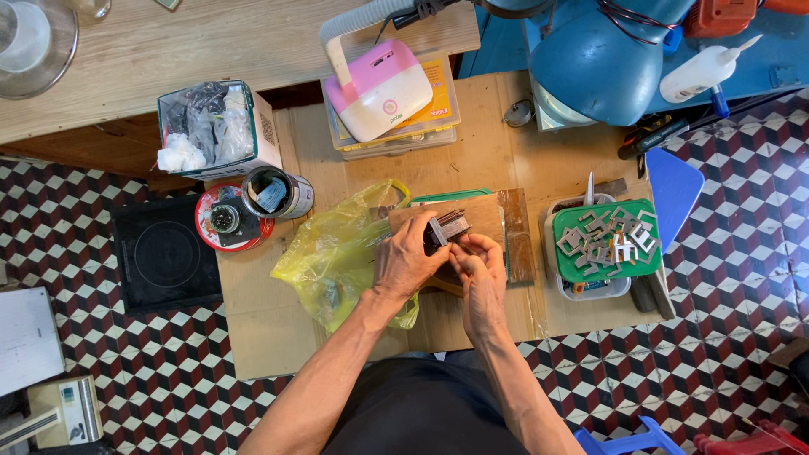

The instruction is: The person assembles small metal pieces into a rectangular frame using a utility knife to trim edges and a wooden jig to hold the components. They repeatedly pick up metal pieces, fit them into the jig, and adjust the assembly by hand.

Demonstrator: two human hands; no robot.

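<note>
Over a wooden board [484, 221], the left hand [404, 261] grips a small stack of metal plates [447, 227] while the right hand [480, 265] pinches its edge, seemingly mid-assembly; seating another plate would call for careful alignment.

A small block of stacked thin grey metal plates [447, 227], dark on its left side with pale plate edges showing on its right, is held between two hands above a wooden board. It sits slightly tilted, near the middle of a cardboard-covered work surface, partly hidden by fingers.
</note>
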